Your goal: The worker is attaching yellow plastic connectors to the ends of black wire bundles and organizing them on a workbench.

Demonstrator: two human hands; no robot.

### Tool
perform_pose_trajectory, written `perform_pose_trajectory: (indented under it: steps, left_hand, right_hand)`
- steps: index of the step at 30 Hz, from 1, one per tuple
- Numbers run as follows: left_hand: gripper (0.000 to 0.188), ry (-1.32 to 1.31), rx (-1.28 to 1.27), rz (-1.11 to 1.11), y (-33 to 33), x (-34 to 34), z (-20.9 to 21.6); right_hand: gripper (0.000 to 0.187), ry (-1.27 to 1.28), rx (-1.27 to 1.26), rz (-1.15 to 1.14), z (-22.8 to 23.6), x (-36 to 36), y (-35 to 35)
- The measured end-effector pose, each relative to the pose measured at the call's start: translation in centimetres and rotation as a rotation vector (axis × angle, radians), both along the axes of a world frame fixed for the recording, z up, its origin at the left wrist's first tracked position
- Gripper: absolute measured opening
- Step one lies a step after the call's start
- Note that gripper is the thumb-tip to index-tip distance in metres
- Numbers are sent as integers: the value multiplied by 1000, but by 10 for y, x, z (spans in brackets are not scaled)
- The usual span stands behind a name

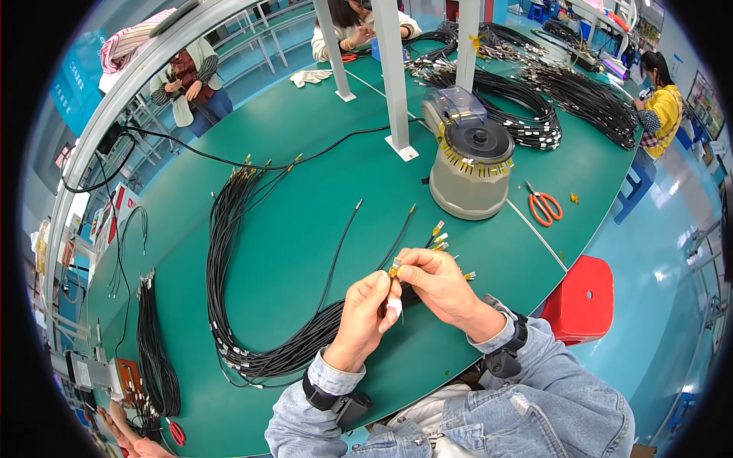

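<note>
Over the green table, my left hand [363, 309] pinches a black cable close to its end. My right hand [441, 286] closes on the same end from the other side, thumb and finger at its connector [395, 267]. Yellow tape shows around this metal-tipped connector between my fingertips. A white tag [395, 305] hangs just below my left fingers. Beneath and beyond my hands curves a large bundle of black cables [216, 267], several ends yellow-taped. Ahead stands a round grey tape dispenser [467, 183] with yellow strips around its dark top.
Orange-handled scissors [544, 208] lie right of the dispenser. Metal posts [397, 91] rise from the green table [294, 229]. Another cable bundle [156, 343] lies left, and coiled cables [527, 122] lie far right. A red stool [584, 301] stands by the right edge. Other people work around the table.
</note>
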State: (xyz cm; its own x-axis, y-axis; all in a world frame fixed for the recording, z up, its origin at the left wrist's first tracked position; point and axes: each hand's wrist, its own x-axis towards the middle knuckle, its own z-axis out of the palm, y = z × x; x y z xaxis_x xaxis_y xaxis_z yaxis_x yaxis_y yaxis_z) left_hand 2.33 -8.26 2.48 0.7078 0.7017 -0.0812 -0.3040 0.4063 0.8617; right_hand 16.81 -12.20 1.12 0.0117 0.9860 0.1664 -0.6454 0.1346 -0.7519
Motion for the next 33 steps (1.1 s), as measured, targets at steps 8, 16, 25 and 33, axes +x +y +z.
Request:
perform_pose_trajectory:
  steps: [8, 16, 25, 33]
  left_hand:
    - [34, -76, -7, -215, 9, -2, -11]
    - [25, 227, 368, -13, 13, 23, 6]
    - [23, 994, 1120, 462, 115, 13, -47]
    - [20, 1282, 1199, 382, 146, 18, -65]
  right_hand:
    - [13, -49, 75, 71, -2, 8, -1]
    - [18, -291, 20, -310, 17, 64, -12]
    - [21, -706, -168, -947, 33, 182, 4]
    - [19, -738, -226, -661, 29, 196, 12]
